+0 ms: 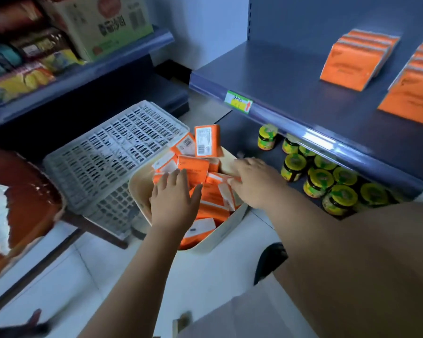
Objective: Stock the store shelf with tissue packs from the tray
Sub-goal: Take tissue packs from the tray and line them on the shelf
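From the head view, the cream tray sits on the floor just beside the lower shelf, likely parked there so packs need only a short lift. It holds a loose heap of orange tissue packs lying every way; one pack stands on end at the far rim, long axis upright, barcode face toward the camera. The left hand lies flat on the heap, fingers straight and a little spread, seemingly steadying or sorting the packs. The right hand reaches in from the shelf side, fingertips against a pack; whether it pinches that pack I cannot tell. On the upper shelf, well apart from the tray, stocked packs stand in two rows, broad faces toward the aisle and tilted back, each row running toward the rear panel. So I judge new packs should go in the same way. Jars fill the lower shelf.
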The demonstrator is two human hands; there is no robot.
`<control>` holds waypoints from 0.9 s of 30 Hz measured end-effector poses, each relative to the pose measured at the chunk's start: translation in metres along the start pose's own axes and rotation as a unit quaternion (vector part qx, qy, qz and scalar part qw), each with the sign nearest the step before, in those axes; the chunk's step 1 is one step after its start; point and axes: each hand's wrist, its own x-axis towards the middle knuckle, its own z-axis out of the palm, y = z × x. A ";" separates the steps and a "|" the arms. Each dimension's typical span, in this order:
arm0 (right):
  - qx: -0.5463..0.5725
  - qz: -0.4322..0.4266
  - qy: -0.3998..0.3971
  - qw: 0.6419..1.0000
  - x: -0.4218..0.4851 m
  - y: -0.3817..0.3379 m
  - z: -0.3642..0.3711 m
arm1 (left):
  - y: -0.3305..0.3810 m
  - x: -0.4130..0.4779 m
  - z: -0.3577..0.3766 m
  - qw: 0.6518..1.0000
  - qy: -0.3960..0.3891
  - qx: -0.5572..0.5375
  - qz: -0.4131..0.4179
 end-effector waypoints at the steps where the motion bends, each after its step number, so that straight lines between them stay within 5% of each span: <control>1: -0.008 -0.006 -0.030 1.000 0.002 -0.001 0.004 | -0.001 -0.002 0.004 1.000 -0.007 -0.009 -0.004; 13: -0.100 -0.059 -0.143 0.983 0.039 -0.004 0.043 | -0.016 0.007 0.032 0.946 -0.244 -0.177 -0.115; 21: -0.103 -0.041 -0.115 0.987 0.066 0.006 0.053 | -0.048 0.018 0.038 0.907 -0.203 -0.325 -0.174; 27: -0.072 -0.071 -0.058 0.993 0.065 0.023 0.058 | -0.052 0.026 0.024 0.815 -0.136 -0.513 -0.235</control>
